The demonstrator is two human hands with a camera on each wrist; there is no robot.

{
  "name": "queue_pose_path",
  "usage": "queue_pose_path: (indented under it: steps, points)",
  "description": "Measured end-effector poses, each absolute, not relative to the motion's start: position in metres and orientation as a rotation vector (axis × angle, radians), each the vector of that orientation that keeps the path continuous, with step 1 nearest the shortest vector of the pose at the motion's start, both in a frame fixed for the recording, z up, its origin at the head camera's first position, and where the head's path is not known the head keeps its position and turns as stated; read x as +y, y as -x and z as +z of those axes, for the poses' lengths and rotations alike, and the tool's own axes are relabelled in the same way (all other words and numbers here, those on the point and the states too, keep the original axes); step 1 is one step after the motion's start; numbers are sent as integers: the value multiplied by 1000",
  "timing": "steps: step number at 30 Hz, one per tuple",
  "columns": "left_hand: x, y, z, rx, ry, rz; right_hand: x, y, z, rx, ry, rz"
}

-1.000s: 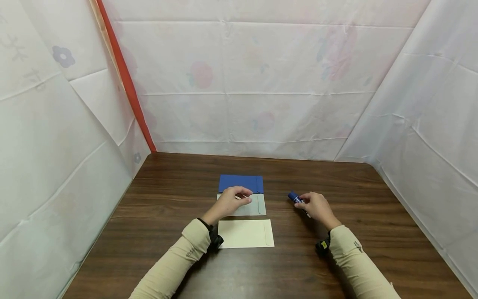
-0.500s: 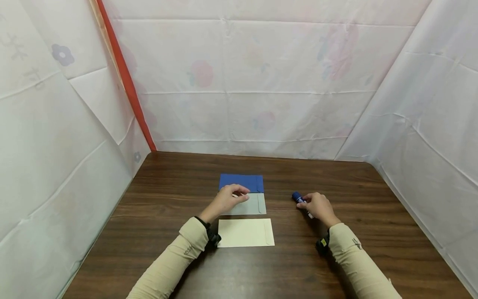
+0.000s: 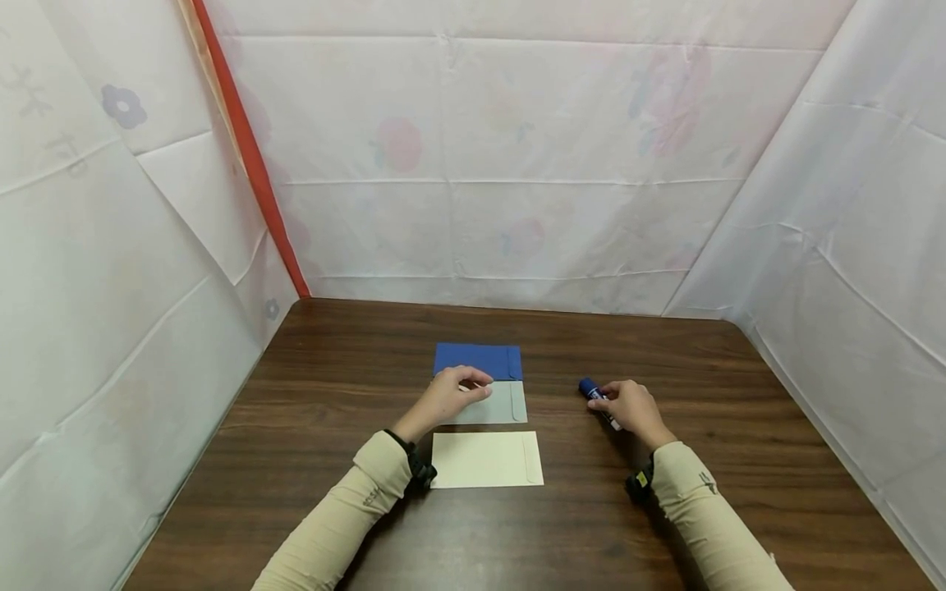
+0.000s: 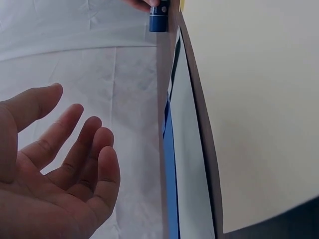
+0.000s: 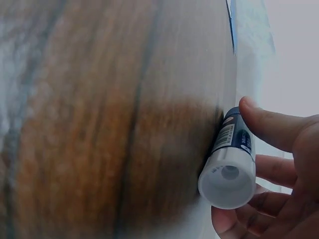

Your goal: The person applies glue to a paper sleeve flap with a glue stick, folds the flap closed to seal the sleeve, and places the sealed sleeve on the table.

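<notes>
My right hand (image 3: 630, 409) holds a glue stick (image 3: 589, 389) low over the table, right of the envelopes. The right wrist view shows the hollow white base (image 5: 227, 184) of the glue stick facing the camera, with the thumb (image 5: 271, 124) on one side and curled fingers on the other. My left hand (image 3: 445, 396) hovers with loosely bent fingers over a pale green envelope (image 3: 506, 404) and holds nothing. Behind that lies a blue envelope (image 3: 473, 359), its front edge meeting the green one. Nearer to me is a cream envelope (image 3: 484, 460), set apart by a narrow gap.
The dark wooden table (image 3: 473, 542) has white patterned cloth (image 3: 480, 164) hanging behind it and along both sides. A red strip (image 3: 251, 156) runs down the cloth at the back left corner.
Over the last second my right hand has shifted the glue stick slightly to the right. My left hand has drawn a little to the left. The envelopes lie as before.
</notes>
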State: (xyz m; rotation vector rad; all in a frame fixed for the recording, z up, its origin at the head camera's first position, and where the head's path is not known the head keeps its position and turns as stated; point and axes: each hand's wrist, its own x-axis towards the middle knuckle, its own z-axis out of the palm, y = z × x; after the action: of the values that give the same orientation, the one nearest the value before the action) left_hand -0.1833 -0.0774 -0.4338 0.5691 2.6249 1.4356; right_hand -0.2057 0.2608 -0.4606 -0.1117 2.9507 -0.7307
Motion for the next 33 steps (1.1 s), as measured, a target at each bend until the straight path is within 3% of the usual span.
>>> queue_pose_path:
  steps: [33]
  points:
    - [-78, 182, -436, 2665, -408, 1464, 252, 198, -448, 3027, 171, -842]
